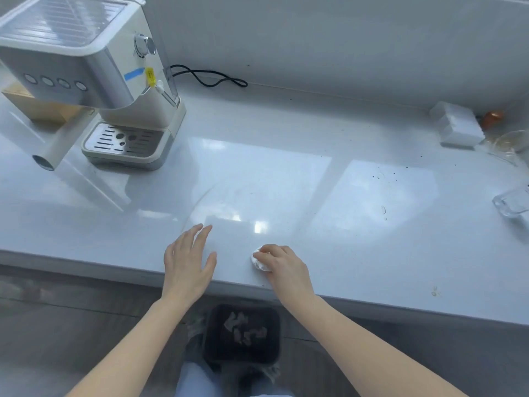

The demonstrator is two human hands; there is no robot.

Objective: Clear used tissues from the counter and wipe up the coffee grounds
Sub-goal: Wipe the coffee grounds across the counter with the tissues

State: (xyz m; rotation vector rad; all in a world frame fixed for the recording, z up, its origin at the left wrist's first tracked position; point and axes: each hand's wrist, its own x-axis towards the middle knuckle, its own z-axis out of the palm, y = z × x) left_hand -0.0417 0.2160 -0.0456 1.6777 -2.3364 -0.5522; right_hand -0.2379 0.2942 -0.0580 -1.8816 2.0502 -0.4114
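My right hand point(282, 263) is closed around a crumpled white tissue point(258, 260) and presses it on the white counter point(286, 173) near the front edge. My left hand point(187, 257) rests flat on the counter just to the left, fingers spread, holding nothing. Dark coffee grounds point(383, 176) lie scattered as small specks on the right part of the counter, with a small brown ring mark point(383, 209) below them. On the floor under the counter edge stands a black bin point(242, 333) with several crumpled tissues inside.
A white espresso machine point(94, 78) with drip tray stands at the back left, its black cable point(211, 77) along the wall. A tissue pack point(456, 126), clear glass pieces point(512, 203) and a glass bowl point(508, 141) sit at the right.
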